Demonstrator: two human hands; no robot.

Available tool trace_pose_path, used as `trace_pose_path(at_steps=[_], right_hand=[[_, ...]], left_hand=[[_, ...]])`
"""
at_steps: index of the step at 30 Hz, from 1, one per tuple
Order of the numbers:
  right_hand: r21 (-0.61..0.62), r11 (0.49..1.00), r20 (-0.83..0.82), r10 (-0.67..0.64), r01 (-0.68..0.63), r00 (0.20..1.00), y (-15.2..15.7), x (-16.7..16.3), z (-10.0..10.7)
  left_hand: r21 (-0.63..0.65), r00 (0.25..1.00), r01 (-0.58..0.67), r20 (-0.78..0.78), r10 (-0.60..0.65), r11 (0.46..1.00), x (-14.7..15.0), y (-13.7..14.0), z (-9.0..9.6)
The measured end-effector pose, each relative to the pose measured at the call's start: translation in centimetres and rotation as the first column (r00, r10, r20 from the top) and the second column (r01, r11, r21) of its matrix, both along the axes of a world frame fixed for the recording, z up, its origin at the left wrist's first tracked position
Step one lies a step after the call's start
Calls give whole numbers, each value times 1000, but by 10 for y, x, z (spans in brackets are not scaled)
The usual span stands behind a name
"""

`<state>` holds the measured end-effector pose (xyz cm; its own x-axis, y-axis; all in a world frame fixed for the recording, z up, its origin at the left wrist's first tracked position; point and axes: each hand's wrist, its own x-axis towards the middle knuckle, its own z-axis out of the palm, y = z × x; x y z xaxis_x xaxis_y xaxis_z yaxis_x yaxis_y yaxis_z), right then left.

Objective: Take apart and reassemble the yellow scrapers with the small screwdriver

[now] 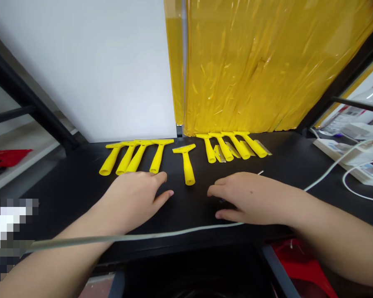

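Observation:
My left hand point(139, 194) rests palm down over the black tabletop, its thumb apart from the fingers and nothing visible between them. Just beyond it lies a group of several yellow scrapers point(137, 159) with wide heads and hollow handles. A single yellow scraper point(187, 167) sits between my hands, its handle towards me. My right hand point(245, 198) is low over the table with thumb and fingers apart. From behind it sticks a thin metal rod point(260, 172); the rest is hidden under the palm. Several more yellow scrapers point(226, 149) lie at the back right, with shiny flat pieces beside their handles.
A pale cable point(161, 235) crosses the front of the black table point(180, 215). White power strips point(351, 161) with cords and a clear bottle point(360, 103) are on the right. A white panel point(112, 74) and yellow plastic sheeting point(251, 66) stand behind. Below is an open dark space.

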<state>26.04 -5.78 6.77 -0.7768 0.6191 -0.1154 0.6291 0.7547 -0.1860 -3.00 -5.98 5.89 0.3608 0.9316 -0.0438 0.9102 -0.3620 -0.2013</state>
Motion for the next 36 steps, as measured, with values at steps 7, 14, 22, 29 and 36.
trace_pose_path(at_steps=[7,14,22,29,36], right_hand=[[3,999,56,-35,35,998,-4,-2,1],[10,999,72,-41,40,997,0,-1,3],[-23,998,74,-50,52,996,6,0,4],[-79,994,42,-70,74,997,14,2,7],[-87,992,28,-88,90,996,15,1,10]], left_hand=[[-26,1000,10,0,-10,1000,-2,-1,-3],[-48,1000,27,1,-27,998,1,-5,-3],[-87,995,71,76,-65,994,3,-1,-5],[-129,981,125,163,-104,984,8,8,-10],[-152,978,128,183,-99,980,8,11,-12]])
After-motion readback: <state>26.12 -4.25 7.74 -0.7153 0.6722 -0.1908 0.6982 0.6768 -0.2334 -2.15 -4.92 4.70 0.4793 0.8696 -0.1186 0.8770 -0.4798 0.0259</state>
